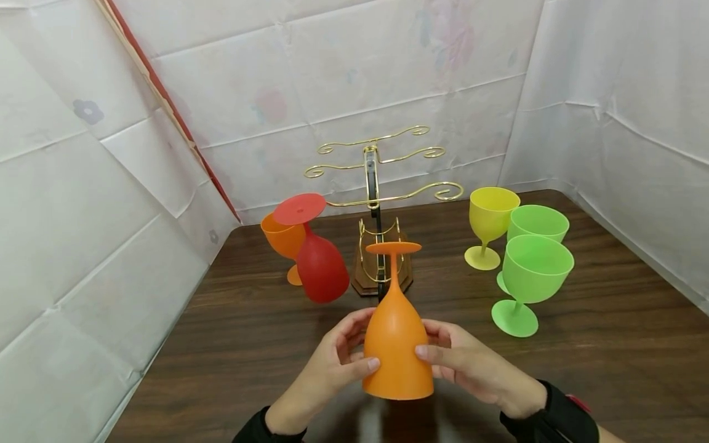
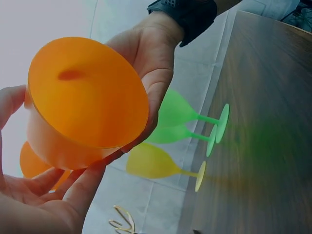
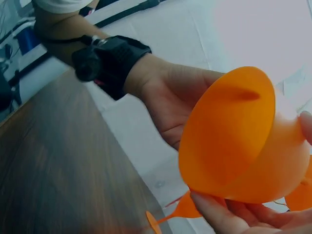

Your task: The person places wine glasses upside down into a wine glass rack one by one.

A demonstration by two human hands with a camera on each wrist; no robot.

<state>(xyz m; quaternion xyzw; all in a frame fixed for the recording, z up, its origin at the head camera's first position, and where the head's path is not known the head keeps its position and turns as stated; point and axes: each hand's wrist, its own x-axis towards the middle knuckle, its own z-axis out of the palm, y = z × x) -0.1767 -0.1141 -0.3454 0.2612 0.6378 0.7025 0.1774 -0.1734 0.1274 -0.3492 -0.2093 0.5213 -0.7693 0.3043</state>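
An orange plastic goblet (image 1: 396, 351) is upside down between my two hands, its foot up and its mouth facing down. My left hand (image 1: 331, 364) grips the bowl from the left, thumb on the near side. From the right, my right hand (image 1: 471, 363) grips the same bowl, thumb near its middle. Both wrist views look into the hollow bowl. Just behind stands a gold wire rack (image 1: 372, 178) with curled arms on a wooden base. A red goblet (image 1: 322, 267) hangs tilted and upside down at the left end of its lowest arm.
Another orange goblet (image 1: 282, 237) stands upright behind the red one. On the right stand a yellow goblet (image 1: 490, 209) and two green goblets, the nearer green goblet (image 1: 534, 271) partly covering the other. White sheeting (image 1: 343, 67) surrounds the dark wooden table (image 1: 232, 357).
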